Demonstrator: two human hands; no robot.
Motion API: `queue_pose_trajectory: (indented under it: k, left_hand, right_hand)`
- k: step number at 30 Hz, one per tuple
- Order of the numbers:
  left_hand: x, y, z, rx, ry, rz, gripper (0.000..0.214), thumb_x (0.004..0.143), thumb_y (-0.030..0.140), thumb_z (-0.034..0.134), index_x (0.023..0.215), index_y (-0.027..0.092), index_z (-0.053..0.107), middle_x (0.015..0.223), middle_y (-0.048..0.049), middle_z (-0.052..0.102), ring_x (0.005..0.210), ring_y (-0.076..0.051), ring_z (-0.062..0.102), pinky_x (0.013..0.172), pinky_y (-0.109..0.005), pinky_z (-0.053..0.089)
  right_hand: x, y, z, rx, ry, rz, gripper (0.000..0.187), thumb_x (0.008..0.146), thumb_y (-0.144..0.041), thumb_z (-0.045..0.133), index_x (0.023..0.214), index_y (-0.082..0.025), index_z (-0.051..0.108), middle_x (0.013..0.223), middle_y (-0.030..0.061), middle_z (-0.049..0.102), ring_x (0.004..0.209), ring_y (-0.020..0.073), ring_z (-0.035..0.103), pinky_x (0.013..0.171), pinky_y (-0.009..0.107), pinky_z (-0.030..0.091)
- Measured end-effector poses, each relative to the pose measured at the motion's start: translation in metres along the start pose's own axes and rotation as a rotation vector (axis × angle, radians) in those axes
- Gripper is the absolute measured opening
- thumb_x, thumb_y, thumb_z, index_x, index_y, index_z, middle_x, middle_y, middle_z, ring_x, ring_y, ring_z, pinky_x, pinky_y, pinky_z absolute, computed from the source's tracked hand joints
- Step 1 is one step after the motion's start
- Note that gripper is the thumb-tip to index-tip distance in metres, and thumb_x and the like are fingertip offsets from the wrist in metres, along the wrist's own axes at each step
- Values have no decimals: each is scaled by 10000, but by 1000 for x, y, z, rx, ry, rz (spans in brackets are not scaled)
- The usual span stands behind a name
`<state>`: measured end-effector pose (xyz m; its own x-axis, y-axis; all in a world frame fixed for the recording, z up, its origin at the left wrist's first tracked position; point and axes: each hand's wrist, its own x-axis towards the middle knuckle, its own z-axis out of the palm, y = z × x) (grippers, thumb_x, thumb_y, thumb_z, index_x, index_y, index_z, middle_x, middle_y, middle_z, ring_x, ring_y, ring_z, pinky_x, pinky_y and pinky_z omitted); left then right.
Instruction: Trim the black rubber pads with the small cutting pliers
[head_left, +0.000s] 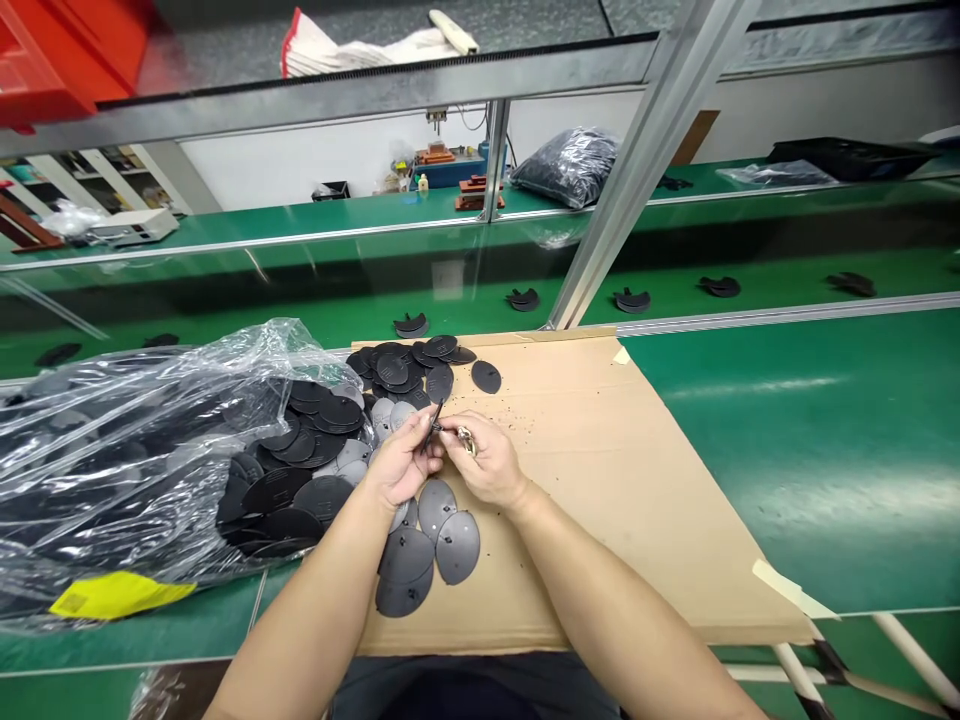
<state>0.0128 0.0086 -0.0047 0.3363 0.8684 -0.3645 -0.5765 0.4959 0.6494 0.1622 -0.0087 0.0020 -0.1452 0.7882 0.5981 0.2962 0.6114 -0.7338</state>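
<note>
Over the cardboard sheet [592, 470], my left hand [401, 465] grips a thin black oval disc [434, 424], turned nearly edge-on. My right hand [487, 462] meets it from the right, closed around a small brass-coloured metal tool [466, 441]; its working end is hidden near the disc. Just below my hands, several dark oval discs [457, 547] lie flat and overlap, small raised bits showing on them. Beyond my left hand is a heap of similar black discs [394, 368], and one single disc [486, 377] lies apart from it.
On the left, a clear plastic bag [150, 430] spills black discs [300, 480] towards the cardboard. Behind, a green conveyor belt [465, 310] carries spaced black parts [523, 299]. A slanted metal post [637, 180] rises at the cardboard's far edge. Dark crumbs dot the cardboard.
</note>
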Motion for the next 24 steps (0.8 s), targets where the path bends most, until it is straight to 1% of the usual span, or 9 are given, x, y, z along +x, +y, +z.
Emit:
queue_pose_trajectory:
  k: [3, 7, 11, 13, 15, 18, 20, 22, 24]
  left_hand:
    - [-2, -3, 2, -4, -28, -2, 452, 672, 382, 793, 1017, 161, 602, 684, 2, 592, 524, -84, 551, 402, -153, 396]
    - [-4, -4, 2, 16, -30, 15, 511, 621, 377, 829, 1030, 171, 600, 670, 8, 591, 511, -78, 534, 383, -141, 370]
    - [-7, -7, 4, 25, 5, 39, 478, 606, 368, 838, 966, 147, 615, 645, 10, 575, 508, -71, 518, 387, -141, 382]
    - [-8, -6, 8, 30, 79, 63, 433, 607, 319, 841, 931, 139, 617, 649, 11, 578, 512, -66, 521, 432, -160, 435]
    - [-5, 2, 13, 65, 182, 123, 409, 616, 240, 828, 949, 142, 613, 728, -13, 624, 571, -85, 571, 510, -196, 493]
    - [16, 35, 18, 269, 360, 375, 473, 635, 154, 775, 1071, 172, 594, 975, -63, 668, 794, -157, 646, 676, -277, 545]
    - [39, 71, 15, 575, 553, 635, 476, 657, 154, 742, 1110, 184, 598, 1035, -63, 660, 899, -185, 638, 809, -325, 531]
    - [65, 112, 7, 982, 758, 835, 383, 735, 191, 669, 1115, 183, 622, 1058, -67, 650, 981, -204, 614, 933, -350, 473]
    - [90, 149, -3, 1406, 896, 863, 328, 803, 171, 564, 1120, 196, 642, 1135, -81, 609, 1103, -227, 558, 1005, -350, 411]
  right_hand:
    - [0, 2, -1, -80, -7, -95, 163, 891, -214, 521, 1005, -191, 635, 860, 66, 662, 811, 182, 623, 783, 341, 525]
    - [0, 2, -4, -182, -17, -189, 179, 885, -180, 493, 1001, -187, 629, 856, 73, 662, 792, 188, 605, 772, 353, 514]
    - [0, 1, -4, -229, -50, -260, 191, 883, -166, 479, 992, -185, 633, 857, 75, 668, 782, 199, 586, 757, 368, 490]
    - [-1, 3, -3, -195, -54, -229, 182, 894, -176, 484, 995, -193, 634, 869, 69, 664, 799, 198, 586, 765, 366, 482]
    - [-2, 9, 0, -106, 21, -95, 161, 904, -203, 496, 1004, -198, 623, 888, 62, 649, 815, 189, 589, 765, 350, 482]
    - [-2, 23, 2, 9, 220, 227, 161, 880, -291, 554, 1009, -197, 573, 816, 27, 588, 733, 166, 570, 706, 322, 480]
    - [-1, 32, 3, 46, 300, 369, 225, 834, -328, 593, 1009, -198, 536, 773, -3, 529, 684, 152, 540, 677, 311, 471]
    - [1, 37, 3, 80, 313, 395, 258, 807, -318, 595, 1021, -198, 514, 786, -8, 504, 701, 149, 532, 692, 309, 467]
    - [1, 38, 3, 103, 279, 372, 260, 807, -297, 574, 1038, -195, 510, 806, 0, 505, 723, 151, 531, 704, 309, 463]
